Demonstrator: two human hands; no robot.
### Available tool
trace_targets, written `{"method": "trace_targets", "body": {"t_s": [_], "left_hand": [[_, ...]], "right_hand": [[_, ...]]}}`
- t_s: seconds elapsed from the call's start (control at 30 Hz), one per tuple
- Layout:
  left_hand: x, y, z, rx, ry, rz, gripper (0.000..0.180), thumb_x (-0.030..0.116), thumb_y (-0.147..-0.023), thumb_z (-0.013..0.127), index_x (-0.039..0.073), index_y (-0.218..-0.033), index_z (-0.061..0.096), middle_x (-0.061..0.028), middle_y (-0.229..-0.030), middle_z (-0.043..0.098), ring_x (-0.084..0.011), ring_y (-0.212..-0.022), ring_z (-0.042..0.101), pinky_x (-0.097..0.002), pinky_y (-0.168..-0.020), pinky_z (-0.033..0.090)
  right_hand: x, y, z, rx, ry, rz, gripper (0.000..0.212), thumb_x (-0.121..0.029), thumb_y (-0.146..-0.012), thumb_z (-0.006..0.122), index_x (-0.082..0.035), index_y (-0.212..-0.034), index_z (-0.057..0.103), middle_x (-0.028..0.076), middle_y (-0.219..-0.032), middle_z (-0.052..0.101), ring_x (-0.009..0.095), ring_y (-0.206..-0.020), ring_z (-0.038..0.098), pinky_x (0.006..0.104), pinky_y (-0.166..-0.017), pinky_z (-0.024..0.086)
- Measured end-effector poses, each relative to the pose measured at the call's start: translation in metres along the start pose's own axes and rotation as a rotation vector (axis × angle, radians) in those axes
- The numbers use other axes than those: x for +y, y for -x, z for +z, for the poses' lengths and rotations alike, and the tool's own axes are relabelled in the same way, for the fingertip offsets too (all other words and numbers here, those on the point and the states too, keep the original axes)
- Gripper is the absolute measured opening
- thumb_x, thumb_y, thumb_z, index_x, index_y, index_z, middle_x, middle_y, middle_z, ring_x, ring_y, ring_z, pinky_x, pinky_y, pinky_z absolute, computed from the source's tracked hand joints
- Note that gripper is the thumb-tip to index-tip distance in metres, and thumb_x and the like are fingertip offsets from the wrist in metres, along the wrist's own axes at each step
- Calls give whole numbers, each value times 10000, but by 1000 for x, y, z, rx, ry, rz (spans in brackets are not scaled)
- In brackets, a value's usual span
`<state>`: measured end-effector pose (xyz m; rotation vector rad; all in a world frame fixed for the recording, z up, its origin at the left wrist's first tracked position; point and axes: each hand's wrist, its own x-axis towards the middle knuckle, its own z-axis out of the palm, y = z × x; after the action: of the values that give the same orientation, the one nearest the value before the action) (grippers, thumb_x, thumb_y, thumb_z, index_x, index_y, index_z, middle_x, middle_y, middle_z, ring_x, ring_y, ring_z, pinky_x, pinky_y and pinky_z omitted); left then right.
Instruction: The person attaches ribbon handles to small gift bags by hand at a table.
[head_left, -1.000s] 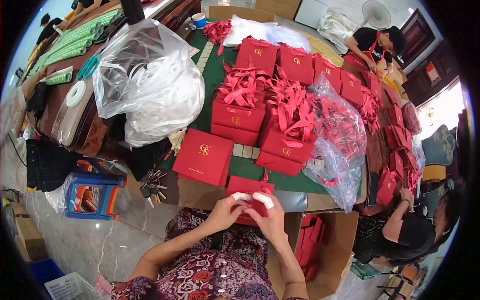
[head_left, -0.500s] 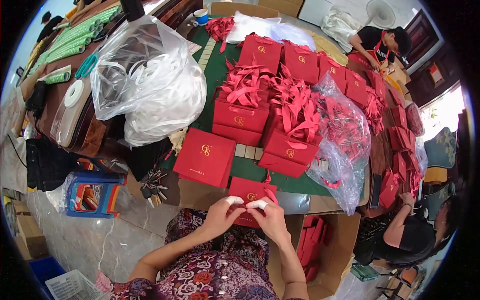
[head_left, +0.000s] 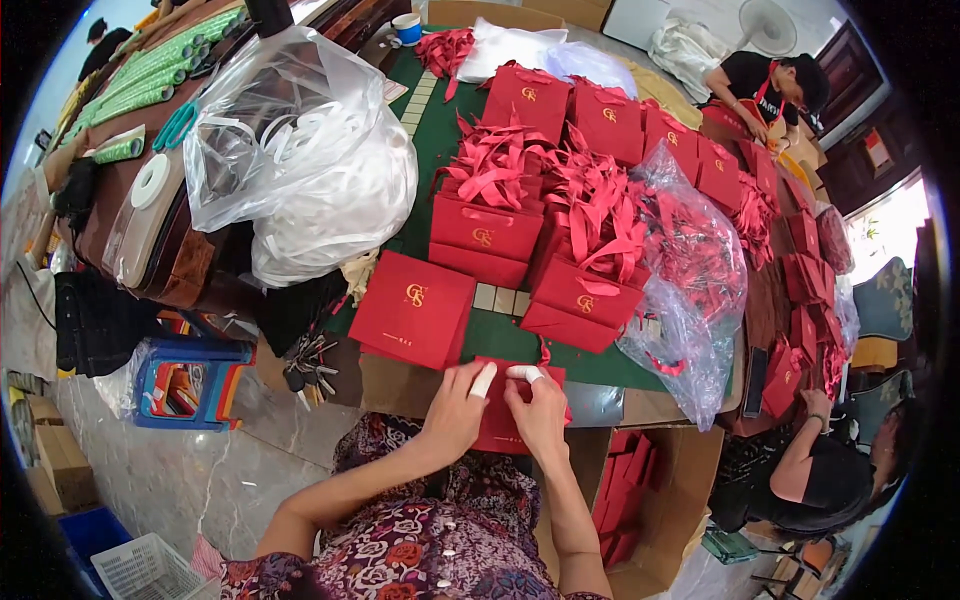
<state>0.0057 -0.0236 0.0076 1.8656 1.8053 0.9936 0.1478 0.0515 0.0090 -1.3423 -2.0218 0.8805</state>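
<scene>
Grip: left hand (head_left: 456, 408) bent over the upper left of the small bag (head_left: 500, 434), right hand (head_left: 538, 410) opposite, thumb and forefinger curled close; whether either pinches ribbon or card I cannot tell.
Tape (head_left: 484, 380): white wrap on a finger of each hand; it probably dulls the feel, so judge the pinch by eye.
Small bag: red, flat, at the table's near edge in front of the body, its upper edge partly hidden by the fingers.
Left fingers: best used as the anchor, pressing flat and evenly so the front does not crease.
Right fingers: a light, straight pull should serve; a sideways tug could bend or tear the card.
Ribbon (head_left: 544, 350): a red strand shows just past the bag's upper right corner; better kept untwisted and off the printed face.
Large bag (head_left: 412, 308): just up and left of the left hand; a wide wrist swing might nudge it.
Table (head_left: 605, 371): green cover beyond the bag; working fully on a firm surface would help keep folds crisp.
Rows (head_left: 478, 245): bags with heaped red loops, farther back; loose loops could snag on a reaching hand.
Box (head_left: 685, 490): cardboard, right of the body and below the table, red pieces inside.
</scene>
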Motion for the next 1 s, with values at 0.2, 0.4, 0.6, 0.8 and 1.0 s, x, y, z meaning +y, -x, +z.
{"method": "trace_targets", "body": {"t_s": [0.2, 0.4, 0.6, 0.8, 1.0], "left_hand": [[-17, -23, 19, -151, -311, -36, 517, 5, -778, 594, -93, -1280, 520, -209, -1213, 526, -365, -1092, 505, -397, -940, 471], [-13, -37, 11, -177, -351, 9, 332, 12, -751, 620, -51, -1077, 614, -155, -1077, 551, -332, -988, 517, -376, -856, 486], [-16, -42, -2, -192, -221, 6, 130, 56, -821, 627, -8, -933, 634, -136, -999, 607, -334, -977, 524, -413, -817, 491], [-10, -46, -7, -221, -104, -81, 90, 53, -852, 585, -21, -885, 621, -154, -853, 648, -347, -917, 554, -456, -744, 501], [-3, -43, -8, -202, -64, -83, 103, 66, -853, 596, -20, -896, 632, -173, -838, 659, -350, -889, 570, -468, -722, 505]], "right_hand": [[0, 0, 2, -24, 8, 21, 155, -62, -815, 696, -38, -966, 675, 167, -914, 679, 337, -842, 665, 394, -745, 521], [2, 1, 2, -8, -1, 31, 139, -77, -818, 706, -37, -949, 680, 163, -916, 683, 322, -834, 671, 385, -740, 521], [2, 3, 2, 30, -123, 62, 125, -85, -805, 711, -36, -919, 694, 165, -886, 683, 331, -817, 658, 392, -725, 509], [-2, 6, 1, 9, -59, 80, 137, -98, -803, 721, -24, -919, 719, 154, -889, 721, 266, -827, 699, 351, -766, 529], [-13, 6, -5, -7, -13, 99, 144, -99, -770, 721, -14, -884, 697, 169, -845, 691, 327, -751, 665, 398, -702, 514]]}}
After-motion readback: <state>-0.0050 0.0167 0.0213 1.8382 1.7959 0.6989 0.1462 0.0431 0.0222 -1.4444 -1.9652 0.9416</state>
